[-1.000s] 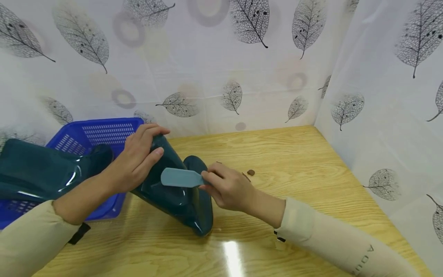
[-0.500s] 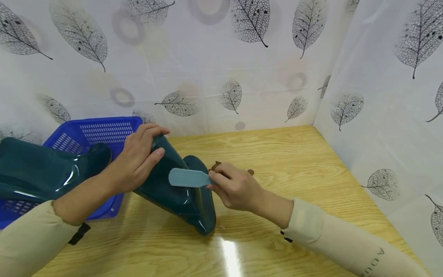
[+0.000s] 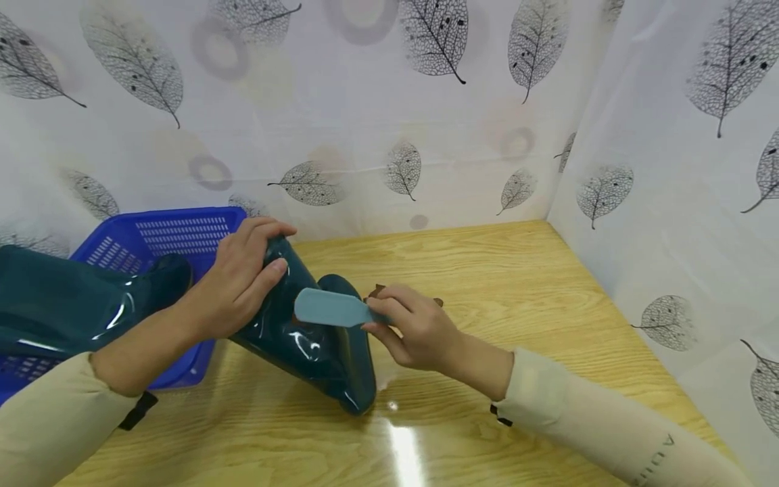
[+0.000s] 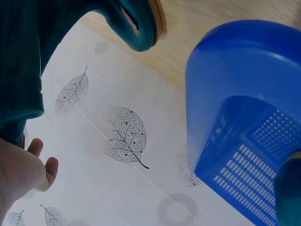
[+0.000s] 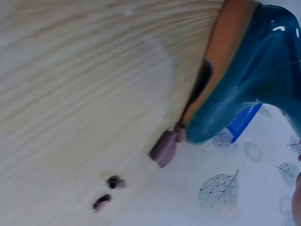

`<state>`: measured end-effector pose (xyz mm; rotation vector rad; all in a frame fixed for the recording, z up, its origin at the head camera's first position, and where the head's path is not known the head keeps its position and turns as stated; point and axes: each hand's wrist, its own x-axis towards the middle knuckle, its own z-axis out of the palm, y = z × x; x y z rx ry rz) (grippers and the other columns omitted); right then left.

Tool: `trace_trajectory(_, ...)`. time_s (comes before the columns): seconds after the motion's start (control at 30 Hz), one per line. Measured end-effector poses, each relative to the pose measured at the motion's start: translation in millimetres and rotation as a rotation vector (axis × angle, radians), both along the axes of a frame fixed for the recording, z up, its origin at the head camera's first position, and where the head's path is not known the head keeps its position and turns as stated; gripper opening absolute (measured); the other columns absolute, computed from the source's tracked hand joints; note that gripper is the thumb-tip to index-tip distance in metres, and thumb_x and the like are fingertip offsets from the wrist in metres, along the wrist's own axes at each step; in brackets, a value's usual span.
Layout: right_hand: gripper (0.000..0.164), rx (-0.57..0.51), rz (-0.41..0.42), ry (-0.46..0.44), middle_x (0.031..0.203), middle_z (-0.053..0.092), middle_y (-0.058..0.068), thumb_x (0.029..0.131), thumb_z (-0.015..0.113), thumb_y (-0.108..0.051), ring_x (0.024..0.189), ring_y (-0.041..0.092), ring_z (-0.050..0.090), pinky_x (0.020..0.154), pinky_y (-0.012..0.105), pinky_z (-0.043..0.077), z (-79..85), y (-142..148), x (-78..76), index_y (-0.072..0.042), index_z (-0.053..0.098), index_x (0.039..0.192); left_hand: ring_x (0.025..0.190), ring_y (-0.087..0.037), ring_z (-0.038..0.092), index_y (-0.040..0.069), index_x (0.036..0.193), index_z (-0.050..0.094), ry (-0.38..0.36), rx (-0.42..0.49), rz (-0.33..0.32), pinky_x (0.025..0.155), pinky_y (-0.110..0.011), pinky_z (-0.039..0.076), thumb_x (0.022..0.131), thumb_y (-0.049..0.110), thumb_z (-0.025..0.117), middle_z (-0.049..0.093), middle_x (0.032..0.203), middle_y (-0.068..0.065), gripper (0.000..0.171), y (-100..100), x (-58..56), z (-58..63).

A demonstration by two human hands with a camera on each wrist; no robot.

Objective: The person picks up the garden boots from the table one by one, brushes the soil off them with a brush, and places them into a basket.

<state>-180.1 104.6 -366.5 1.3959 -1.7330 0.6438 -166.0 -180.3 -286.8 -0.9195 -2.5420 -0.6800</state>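
Since one second ago, the blue tool [image 3: 331,308] shifts rightward over the tilted boot [image 3: 313,353], which rests on the tabletop [image 3: 505,270] — the right hand [image 3: 418,331] pinches the tool, the left hand [image 3: 242,274] grips the boot. Light strokes, with boot well braced, seem best.

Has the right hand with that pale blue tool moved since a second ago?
Yes: in the head view, the right hand, holding the pale blue tool, has shifted rightward, closer to the table's back right corner.
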Motion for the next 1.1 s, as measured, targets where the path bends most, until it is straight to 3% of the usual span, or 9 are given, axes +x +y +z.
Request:
trace_trajectory(0.23, 0.034, 0.062, -0.045, -0.013, 0.09, 0.06, 0.01, 0.105, 0.049, -0.026, 0.072, 0.014, 0.056, 0.062, 0.018, 0.049, 8.3, -16.5, 3.1, 0.002, 0.067, 0.103, 0.133, -0.039, 0.033, 0.001, 0.141, 0.039, 0.002, 0.001, -0.014, 0.104, -0.07, 0.018, 0.105, 0.015, 0.04, 0.038, 0.143, -0.02, 0.039, 2.1, -0.9, -0.6)
trace_trajectory(0.7, 0.032, 0.084, -0.085, -0.009, 0.087, 0.058, 0.009, 0.105, 0.048, -0.026, 0.064, 0.012, 0.051, 0.053, 0.017, 0.044, 1.4, 9.6, 2.6, -0.001, 0.065, 0.096, 0.132, -0.039, 0.033, 0.001, 0.141, 0.039, -0.001, -0.004, -0.017, 0.105, -0.071, 0.017, 0.105, 0.014, 0.04, 0.038, 0.142, -0.021, 0.039, 1.2, -0.5, 0.1)
trace_trajectory(1.1, 0.032, -0.009, -0.021, 0.013, 0.091, 0.062, 0.012, 0.103, 0.053, -0.026, 0.073, 0.016, 0.057, 0.061, 0.021, 0.051, 5.5, -7.9, 3.6, 0.003, 0.068, 0.101, 0.131, -0.039, 0.034, 0.001, 0.14, 0.039, 0.001, 0.002, 0.003, 0.105, -0.07, 0.017, 0.103, 0.014, 0.041, 0.039, 0.141, -0.021, 0.039, 1.1, 0.7, 0.3)
